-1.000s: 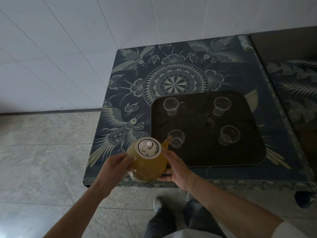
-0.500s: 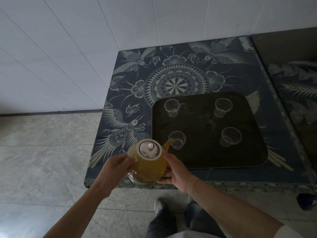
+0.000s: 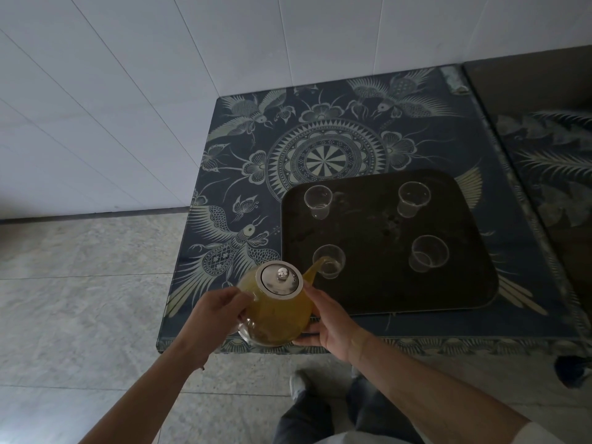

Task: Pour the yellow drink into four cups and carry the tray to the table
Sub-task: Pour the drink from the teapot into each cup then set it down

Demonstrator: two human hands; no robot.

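Observation:
A glass teapot (image 3: 275, 312) full of yellow drink, with a metal lid, hangs over the table's near edge. My left hand (image 3: 214, 312) grips its left side and my right hand (image 3: 330, 322) cups its right side and base. Its spout reaches over the rim of the near-left clear cup (image 3: 330, 261), which shows a little liquid at the bottom. Three more clear cups stand on the dark tray (image 3: 384, 299): far left (image 3: 317, 200), far right (image 3: 413, 197), near right (image 3: 427, 253). These three look empty.
The tray lies on a low table (image 3: 250, 155) covered in a blue cloth with birds and a round pattern. White tiled wall stands behind and to the left. Another patterned surface (image 3: 554, 174) adjoins on the right. Grey floor tiles and my legs are below.
The teapot has tilted forward and its spout has come over the near-left cup, where a little yellow liquid now shows. Both hands kept their hold.

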